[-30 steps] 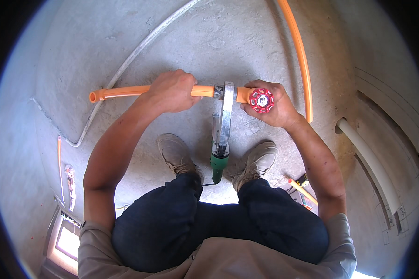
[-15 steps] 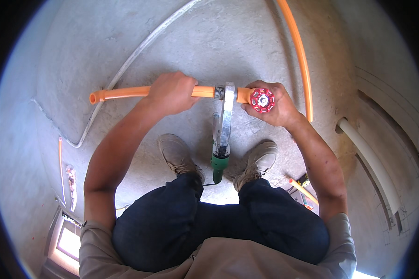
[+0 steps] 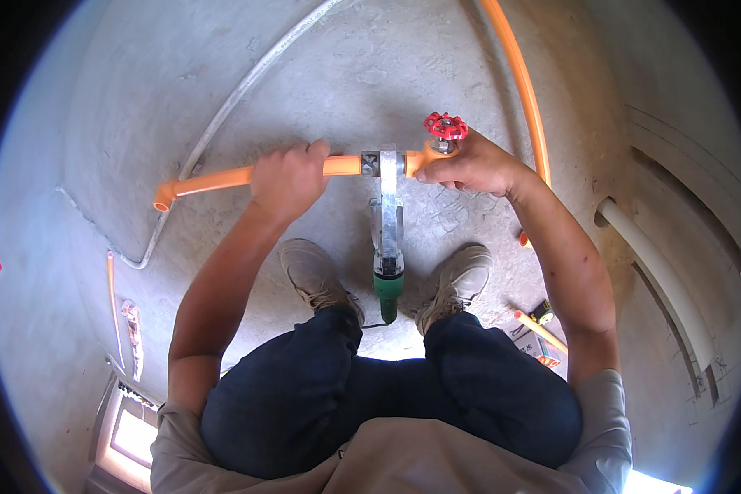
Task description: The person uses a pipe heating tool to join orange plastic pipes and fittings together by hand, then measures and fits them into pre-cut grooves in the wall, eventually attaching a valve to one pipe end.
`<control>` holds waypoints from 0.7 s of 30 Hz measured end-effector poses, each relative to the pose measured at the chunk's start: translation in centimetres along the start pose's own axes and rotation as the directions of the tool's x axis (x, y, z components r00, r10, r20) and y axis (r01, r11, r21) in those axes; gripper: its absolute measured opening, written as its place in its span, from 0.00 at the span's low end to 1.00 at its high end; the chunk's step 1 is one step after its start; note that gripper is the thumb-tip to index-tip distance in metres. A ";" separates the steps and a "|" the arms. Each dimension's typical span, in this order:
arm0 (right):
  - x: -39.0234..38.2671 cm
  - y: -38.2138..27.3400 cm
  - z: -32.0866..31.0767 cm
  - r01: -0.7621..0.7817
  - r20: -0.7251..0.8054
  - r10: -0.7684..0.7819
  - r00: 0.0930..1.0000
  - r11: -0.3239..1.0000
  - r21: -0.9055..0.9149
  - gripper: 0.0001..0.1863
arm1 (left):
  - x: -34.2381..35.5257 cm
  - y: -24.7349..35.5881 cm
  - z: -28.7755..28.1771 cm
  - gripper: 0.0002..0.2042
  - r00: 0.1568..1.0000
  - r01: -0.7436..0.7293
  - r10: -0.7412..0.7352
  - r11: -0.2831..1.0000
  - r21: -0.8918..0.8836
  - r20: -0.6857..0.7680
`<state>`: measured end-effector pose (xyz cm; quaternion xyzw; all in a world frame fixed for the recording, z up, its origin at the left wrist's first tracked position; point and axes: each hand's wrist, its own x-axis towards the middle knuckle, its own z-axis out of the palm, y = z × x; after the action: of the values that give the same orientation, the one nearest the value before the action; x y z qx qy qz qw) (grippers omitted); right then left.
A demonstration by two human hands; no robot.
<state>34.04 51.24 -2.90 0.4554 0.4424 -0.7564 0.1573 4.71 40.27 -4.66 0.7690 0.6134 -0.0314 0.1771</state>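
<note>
The orange pipe point(image 3: 222, 177) is gripped by the left hand point(image 3: 288, 177), the red-wheeled valve point(image 3: 445, 136) by the right hand point(image 3: 469, 165); fingers nearest the welding tool point(image 3: 387, 222) could be burned.

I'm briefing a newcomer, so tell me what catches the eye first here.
The long orange plastic pipe gripped by the left hand runs across the middle. The right hand holds an orange valve with a red handwheel. Between them stands a silver heating tool with a green handle, over the grey concrete floor.
</note>
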 end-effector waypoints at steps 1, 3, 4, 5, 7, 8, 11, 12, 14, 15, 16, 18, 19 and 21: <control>-0.2 -0.2 0.2 0.038 -0.034 -0.039 0.999 0.999 -0.014 0.21 | 0.1 0.0 -0.4 0.09 1.000 0.000 0.000 1.000 0.001 0.000; -0.1 0.0 0.4 0.079 -0.070 -0.081 0.994 0.996 -0.033 0.22 | 0.7 0.2 -1.8 0.09 0.973 0.045 -0.043 0.999 -0.004 0.227; 0.2 0.9 0.4 0.147 -0.149 -0.167 0.975 0.980 -0.132 0.23 | 1.1 0.0 -2.0 0.09 0.974 0.044 -0.042 0.999 -0.004 0.225; 0.4 1.3 0.5 0.207 -0.215 -0.258 0.942 0.950 -0.233 0.25 | 1.6 -0.5 -2.2 0.12 0.945 0.064 -0.028 0.993 -0.100 0.327; -0.7 -1.2 0.8 0.175 -0.178 -0.219 0.959 0.956 -0.236 0.26 | 2.6 -1.2 -3.4 0.14 0.902 0.103 -0.014 0.977 -0.186 0.431; -1.3 -1.9 0.8 0.127 -0.159 -0.169 0.973 0.962 -0.244 0.27 | 3.8 -1.0 -4.5 0.14 0.793 0.193 -0.030 0.960 -0.205 0.608; -1.0 -1.8 0.6 0.029 -0.148 -0.069 0.987 0.966 -0.258 0.47 | 5.1 -1.4 -4.8 0.16 0.612 0.276 -0.008 0.939 -0.204 0.791; -1.0 -1.9 0.7 0.029 -0.149 -0.069 0.986 0.966 -0.255 0.47 | 5.1 -1.7 -4.7 0.17 0.571 0.272 0.017 0.939 -0.209 0.820; -1.3 -2.2 0.8 -0.004 -0.181 -0.044 0.983 0.967 -0.256 0.48 | 4.7 -2.2 -4.2 0.16 0.592 0.258 0.013 0.944 -0.204 0.806; -1.2 -2.2 0.8 -0.004 -0.182 -0.043 0.982 0.967 -0.253 0.48 | 4.5 -2.3 -3.8 0.16 0.613 0.245 0.008 0.949 -0.200 0.790; -1.0 -2.3 0.8 0.021 -0.166 -0.068 0.984 0.963 -0.270 0.46 | 3.9 -2.1 -3.4 0.16 0.612 0.244 0.009 0.949 -0.199 0.791; -0.8 -2.0 0.8 0.046 -0.149 -0.092 0.985 0.957 -0.285 0.44 | 1.7 -1.3 -2.8 0.13 0.881 0.152 -0.066 0.977 -0.149 0.469; -0.6 -1.7 0.8 0.064 -0.134 -0.106 0.985 0.956 -0.287 0.42 | 0.5 -1.1 -2.2 0.13 0.882 0.153 -0.068 0.977 -0.147 0.467; -0.3 -1.5 0.7 0.083 -0.118 -0.122 0.986 0.954 -0.288 0.39 | -0.9 -0.5 -1.4 0.12 0.986 0.117 -0.114 0.993 -0.021 0.119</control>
<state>32.82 51.47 -1.74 0.4547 0.5782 -0.6605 0.1508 3.77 39.99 -3.24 0.7264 0.6459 -0.0783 0.2215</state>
